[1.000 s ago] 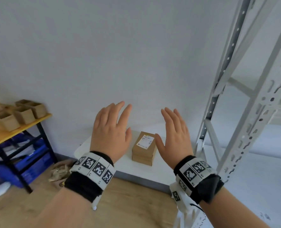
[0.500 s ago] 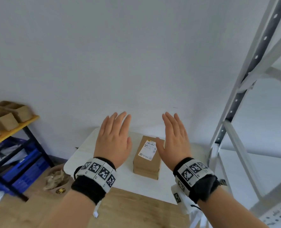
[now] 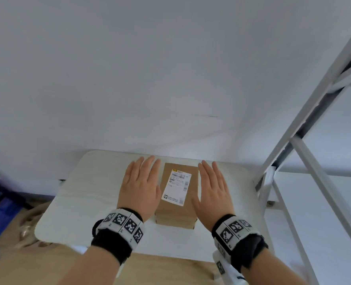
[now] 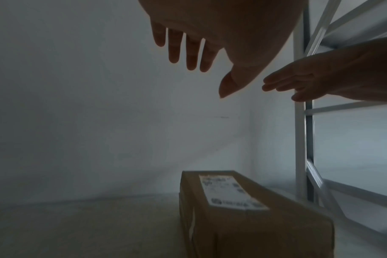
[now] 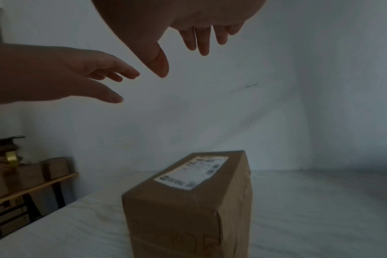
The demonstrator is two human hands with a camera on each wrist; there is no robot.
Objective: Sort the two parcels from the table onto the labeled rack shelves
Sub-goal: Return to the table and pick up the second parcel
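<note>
A brown cardboard parcel (image 3: 176,212) with a white shipping label lies on the small white table (image 3: 84,194). Seams low on its front suggest a second parcel under it, though I cannot tell for sure. My left hand (image 3: 141,182) hovers just left of it, fingers straight and spread. On the other side my right hand (image 3: 213,188) mirrors it, palm down. In the left wrist view, the left hand (image 4: 221,34) is well above the parcel (image 4: 243,218) and touches nothing. The right wrist view shows the same gap between the right hand (image 5: 177,26) and the parcel (image 5: 188,209).
The white metal rack (image 3: 277,157) stands right of the table, its upright close to the table's corner. A white wall backs the table. Left, a yellow-topped bench (image 5: 33,185) carries cartons and a tape roll (image 5: 11,158). Wooden floor lies in front.
Both hands have come down and forward from chest height to either side of the parcel. The head view has tilted down and closed in on the table.
</note>
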